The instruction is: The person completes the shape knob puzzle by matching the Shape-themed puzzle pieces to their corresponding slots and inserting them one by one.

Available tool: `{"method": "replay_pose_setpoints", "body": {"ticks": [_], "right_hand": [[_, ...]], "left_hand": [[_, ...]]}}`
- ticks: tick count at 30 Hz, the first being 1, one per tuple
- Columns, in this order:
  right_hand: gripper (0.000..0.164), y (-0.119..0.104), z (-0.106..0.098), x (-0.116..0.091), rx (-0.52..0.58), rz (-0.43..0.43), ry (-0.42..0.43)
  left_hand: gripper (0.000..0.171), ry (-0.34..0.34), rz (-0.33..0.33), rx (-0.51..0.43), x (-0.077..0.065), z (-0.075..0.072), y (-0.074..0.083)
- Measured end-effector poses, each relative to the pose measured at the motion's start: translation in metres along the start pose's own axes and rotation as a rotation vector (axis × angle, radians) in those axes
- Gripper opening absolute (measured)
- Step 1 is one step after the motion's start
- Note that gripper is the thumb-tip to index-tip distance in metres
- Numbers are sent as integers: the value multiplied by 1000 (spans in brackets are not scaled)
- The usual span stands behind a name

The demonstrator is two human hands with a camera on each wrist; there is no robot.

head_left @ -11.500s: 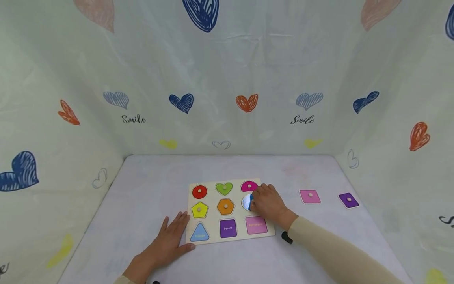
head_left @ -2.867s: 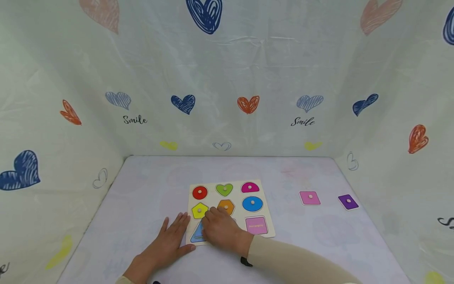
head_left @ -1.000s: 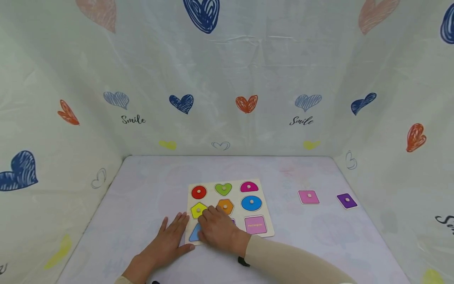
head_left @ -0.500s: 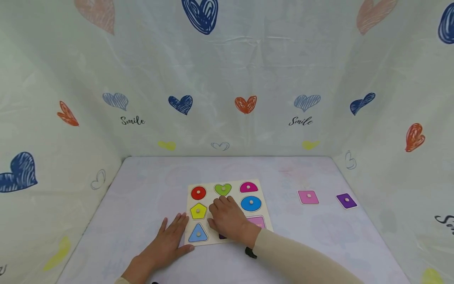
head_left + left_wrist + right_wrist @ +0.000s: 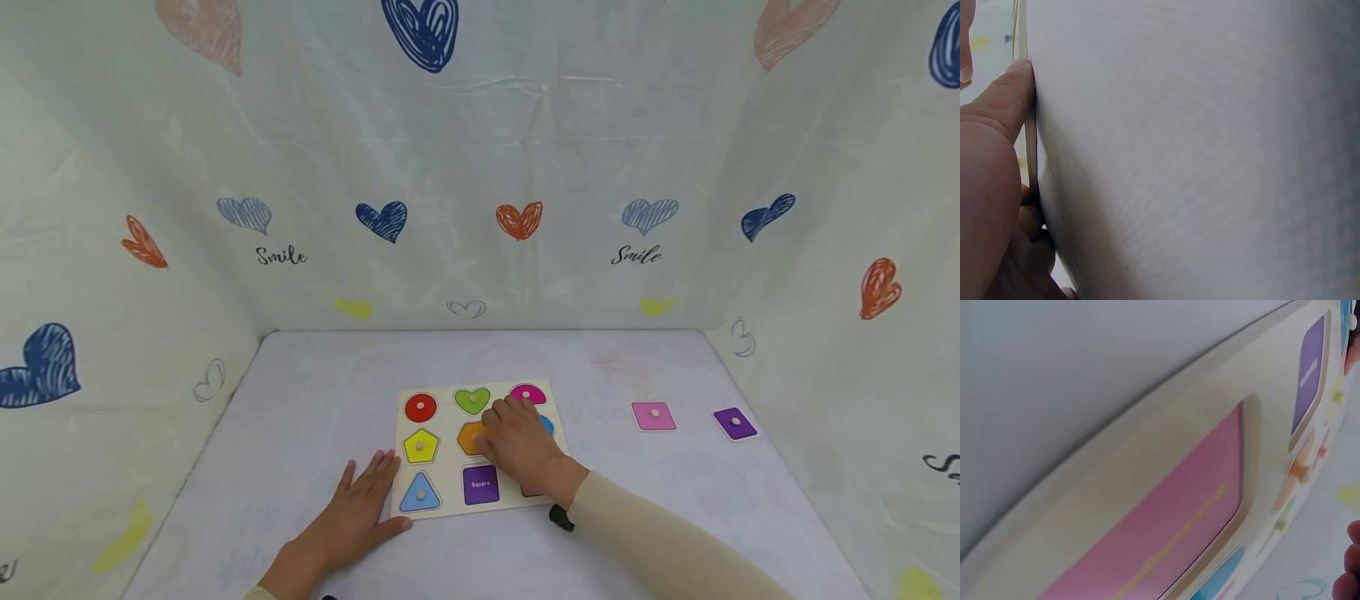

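Observation:
The cream shape-puzzle board (image 5: 452, 498) lies on the table with several knobbed pieces seated in it. At its lower left, the blue triangle piece (image 5: 421, 492) sits in its recess. The purple recess marked "Square" (image 5: 481, 485) is bare; the pink rectangle recess (image 5: 1191, 494) shows bare in the right wrist view. My left hand (image 5: 351, 512) lies with straight fingers against the board's left edge. My right hand (image 5: 525, 442) hovers over the board's right part, fingers loosely bent, nothing visible in them. It partly covers the blue oval piece (image 5: 548, 424) and orange hexagon piece (image 5: 470, 438).
Right of the board lie a pink rectangle piece (image 5: 654, 417) and, farther right, a purple square piece (image 5: 736, 424), both with knobs. A pale cloth wall with printed hearts encloses the white table (image 5: 315, 400) at the back and sides.
Earlier my right hand set the blue oval piece, then the blue triangle piece, in their recesses. It has since left the triangle and moved up and right. My left hand stays put.

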State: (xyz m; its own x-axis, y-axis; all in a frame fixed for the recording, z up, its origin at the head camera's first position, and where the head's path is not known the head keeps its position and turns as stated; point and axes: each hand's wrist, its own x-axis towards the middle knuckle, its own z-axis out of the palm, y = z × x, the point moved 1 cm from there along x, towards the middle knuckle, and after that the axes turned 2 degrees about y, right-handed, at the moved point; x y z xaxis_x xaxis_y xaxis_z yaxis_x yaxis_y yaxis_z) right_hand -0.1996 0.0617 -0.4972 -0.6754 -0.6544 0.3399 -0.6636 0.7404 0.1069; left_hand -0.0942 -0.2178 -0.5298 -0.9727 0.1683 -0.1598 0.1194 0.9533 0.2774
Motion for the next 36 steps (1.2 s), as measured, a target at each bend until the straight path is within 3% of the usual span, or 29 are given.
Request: {"method": "replay_pose_setpoints", "body": {"ticks": [9,26,36], "right_hand": [[28,38,5,-21,6,64,77],[41,104,-1,-65,-28,237,29],[27,160,-6,-107,-64,301,118]], "left_hand": [[104,0,-1,-16,0,-1,0],[104,8,-1,-21,-2,1,-1],[104,-3,-8,-17,1,1,-1]]}}
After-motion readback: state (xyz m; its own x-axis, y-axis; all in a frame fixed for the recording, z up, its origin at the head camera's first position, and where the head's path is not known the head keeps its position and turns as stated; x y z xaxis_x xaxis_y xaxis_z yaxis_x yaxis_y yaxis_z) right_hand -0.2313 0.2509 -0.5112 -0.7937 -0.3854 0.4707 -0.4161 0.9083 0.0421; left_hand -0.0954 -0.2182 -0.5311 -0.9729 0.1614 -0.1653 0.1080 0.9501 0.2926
